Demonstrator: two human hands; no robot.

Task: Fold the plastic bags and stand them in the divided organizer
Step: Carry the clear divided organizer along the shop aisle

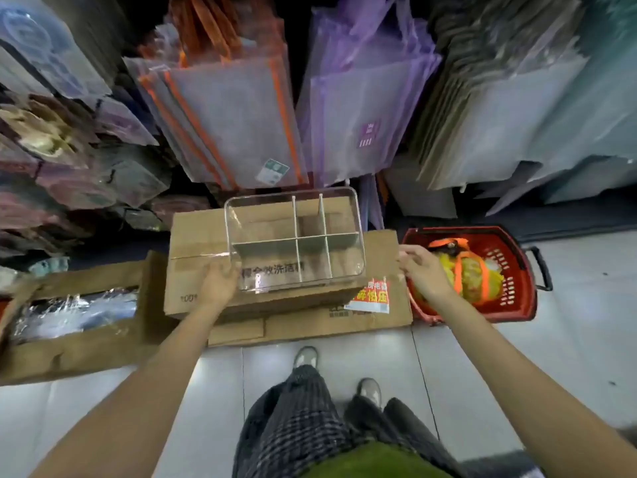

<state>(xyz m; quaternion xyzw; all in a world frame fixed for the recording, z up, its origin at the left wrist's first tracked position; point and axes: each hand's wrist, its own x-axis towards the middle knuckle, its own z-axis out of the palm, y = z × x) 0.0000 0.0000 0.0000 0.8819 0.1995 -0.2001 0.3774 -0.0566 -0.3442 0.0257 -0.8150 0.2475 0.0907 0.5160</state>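
A clear plastic divided organizer [358, 236] with six empty compartments sits on a cardboard box [193, 281]. My left hand [220, 282] grips the organizer's near left corner. To the right, my right hand [422, 270] hovers with fingers apart and nothing in it, over the left rim of a red shopping basket [517, 277]. In the basket lie crumpled yellow and orange plastic bags [482, 281].
A flattened carton [386, 315] lies under the box, with a red and white label [374, 298] on it. An open carton of shiny packets [69, 312] is at the left. Hanging orange, purple and grey bags [362, 115] fill the back. My feet stand on tiled floor [568, 357].
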